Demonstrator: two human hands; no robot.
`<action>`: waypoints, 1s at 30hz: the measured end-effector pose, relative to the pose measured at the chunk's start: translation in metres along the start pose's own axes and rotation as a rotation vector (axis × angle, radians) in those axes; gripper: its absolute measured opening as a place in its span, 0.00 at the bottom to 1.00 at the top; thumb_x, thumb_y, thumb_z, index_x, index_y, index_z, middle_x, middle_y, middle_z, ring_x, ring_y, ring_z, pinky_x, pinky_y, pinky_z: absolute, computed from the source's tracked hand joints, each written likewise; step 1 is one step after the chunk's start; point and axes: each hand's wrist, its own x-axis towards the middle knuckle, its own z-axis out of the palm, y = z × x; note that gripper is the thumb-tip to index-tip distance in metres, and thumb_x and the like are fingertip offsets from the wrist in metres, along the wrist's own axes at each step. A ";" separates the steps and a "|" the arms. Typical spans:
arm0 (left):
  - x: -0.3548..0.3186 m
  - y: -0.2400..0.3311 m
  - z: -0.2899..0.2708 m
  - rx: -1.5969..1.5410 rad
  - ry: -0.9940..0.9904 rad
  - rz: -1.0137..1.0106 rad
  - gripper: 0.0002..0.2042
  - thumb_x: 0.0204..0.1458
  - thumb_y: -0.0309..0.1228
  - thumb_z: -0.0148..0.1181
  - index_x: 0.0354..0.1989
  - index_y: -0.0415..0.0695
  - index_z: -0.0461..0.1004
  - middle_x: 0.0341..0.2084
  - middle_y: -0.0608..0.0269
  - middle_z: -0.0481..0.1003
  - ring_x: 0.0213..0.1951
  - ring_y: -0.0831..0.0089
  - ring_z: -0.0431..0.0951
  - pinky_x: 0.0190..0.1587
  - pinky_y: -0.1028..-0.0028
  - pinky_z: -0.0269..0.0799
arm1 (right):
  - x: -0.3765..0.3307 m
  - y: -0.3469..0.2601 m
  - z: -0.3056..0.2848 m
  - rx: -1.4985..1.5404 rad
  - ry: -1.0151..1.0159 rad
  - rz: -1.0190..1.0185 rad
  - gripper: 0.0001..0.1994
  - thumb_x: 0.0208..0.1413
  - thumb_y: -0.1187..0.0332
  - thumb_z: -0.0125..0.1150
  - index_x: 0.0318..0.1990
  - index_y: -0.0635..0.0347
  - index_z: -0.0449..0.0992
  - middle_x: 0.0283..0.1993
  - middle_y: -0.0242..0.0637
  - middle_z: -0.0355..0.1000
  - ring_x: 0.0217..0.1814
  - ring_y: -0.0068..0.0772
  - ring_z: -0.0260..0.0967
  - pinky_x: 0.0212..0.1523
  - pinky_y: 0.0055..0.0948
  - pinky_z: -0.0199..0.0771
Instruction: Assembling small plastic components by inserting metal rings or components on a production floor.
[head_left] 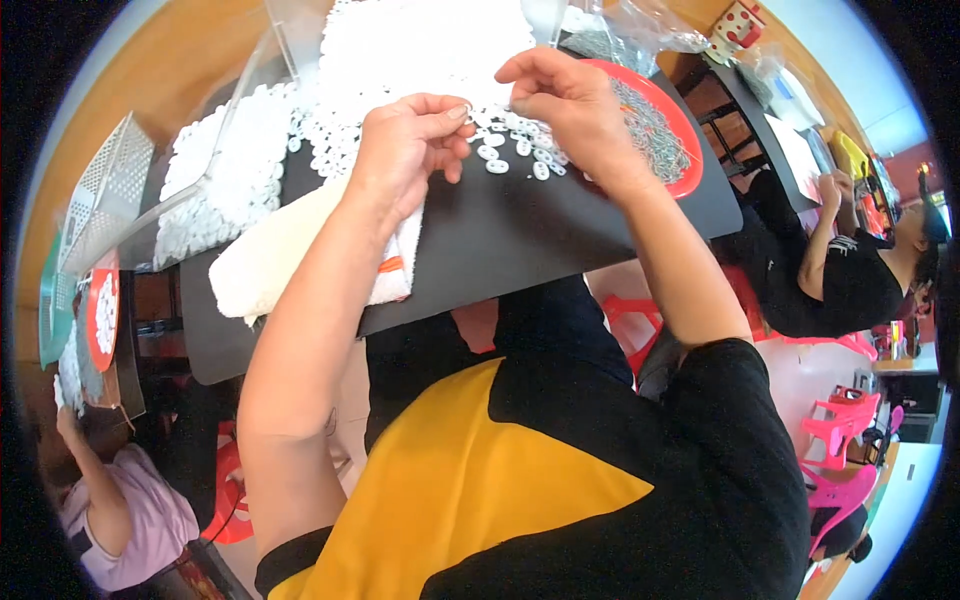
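My left hand (415, 145) is raised over the near side of the black table, thumb and forefinger pinched on a small shiny piece (468, 112) too little to make out fully. To its right, my right hand (575, 105) hovers with loosely curled fingers. A gap shows between its thumb and forefinger, and I see nothing in it. Beneath and between the hands lie loose white oval plastic pieces (496, 167) with small holes. Beside my right wrist stands a red round tray (694, 150) holding many thin metal hooks or wires (650, 130).
A large heap of white pieces (410, 50) covers the far table, with another pile (225, 160) at left. A folded cream towel (270, 255) lies under my left forearm. The black table (500, 235) ends before my lap. Other people work at left and right.
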 end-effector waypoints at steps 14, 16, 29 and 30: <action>-0.003 0.007 0.005 0.043 0.191 0.200 0.07 0.54 0.24 0.57 0.37 0.33 0.72 0.25 0.58 0.74 0.22 0.77 0.73 0.19 0.79 0.68 | 0.020 -0.002 0.043 0.063 0.111 -0.146 0.09 0.49 0.79 0.54 0.40 0.65 0.73 0.28 0.28 0.69 0.33 0.16 0.65 0.36 0.18 0.66; -0.004 0.008 0.007 0.068 0.191 0.207 0.07 0.54 0.24 0.57 0.37 0.33 0.72 0.25 0.59 0.74 0.22 0.77 0.73 0.19 0.79 0.68 | 0.020 -0.001 0.042 0.112 0.121 -0.152 0.09 0.49 0.79 0.54 0.40 0.66 0.73 0.29 0.28 0.70 0.33 0.16 0.66 0.36 0.18 0.67; -0.004 0.004 0.012 0.159 0.247 0.202 0.04 0.53 0.21 0.55 0.35 0.35 0.73 0.23 0.61 0.74 0.21 0.79 0.73 0.16 0.80 0.65 | 0.015 -0.001 0.045 0.055 0.106 -0.219 0.08 0.51 0.78 0.54 0.40 0.66 0.72 0.30 0.32 0.72 0.34 0.18 0.69 0.36 0.19 0.69; -0.004 0.004 0.013 0.172 0.254 0.197 0.03 0.53 0.21 0.55 0.35 0.35 0.73 0.23 0.61 0.74 0.21 0.79 0.73 0.16 0.80 0.65 | 0.015 -0.001 0.045 0.029 0.102 -0.210 0.08 0.51 0.78 0.54 0.40 0.66 0.72 0.30 0.32 0.72 0.34 0.18 0.69 0.36 0.19 0.70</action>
